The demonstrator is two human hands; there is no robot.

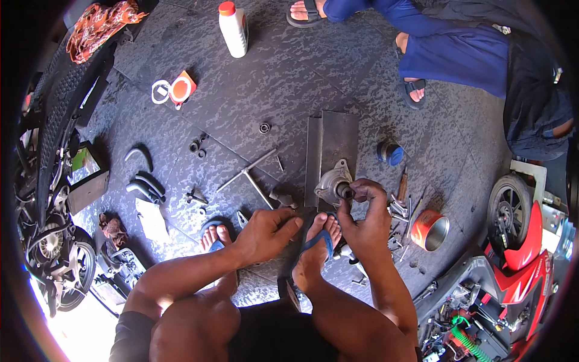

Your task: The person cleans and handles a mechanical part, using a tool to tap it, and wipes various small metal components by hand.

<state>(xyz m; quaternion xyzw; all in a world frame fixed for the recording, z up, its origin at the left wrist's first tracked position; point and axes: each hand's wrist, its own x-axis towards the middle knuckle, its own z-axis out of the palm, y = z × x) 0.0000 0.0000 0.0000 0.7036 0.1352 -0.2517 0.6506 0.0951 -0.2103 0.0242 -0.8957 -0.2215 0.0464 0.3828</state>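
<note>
Flanged housing [331,186], dull cast metal, on dark folded plate [339,136], middle. Right hand [368,222]: pinching small dark cylindrical part [344,190] at housing's centre. Left hand [265,235]: curled, grip cannot be told. Red tin [424,227], right: open-mouthed, contents unclear. White bottle [234,33], far: red-capped.

– Surface?
– Dark floor [289,78], mottled, tile joints visible.
– Lying on it?
– Metal block [339,136], centre. T-wrench [245,172] and bearing [265,128], left of it. Hoses [146,186], further left. Jar [394,154] and can [423,225], right.
– Far side?
– One white bottle [234,33], red-capped, standing upright, beyond the bearing.
</note>
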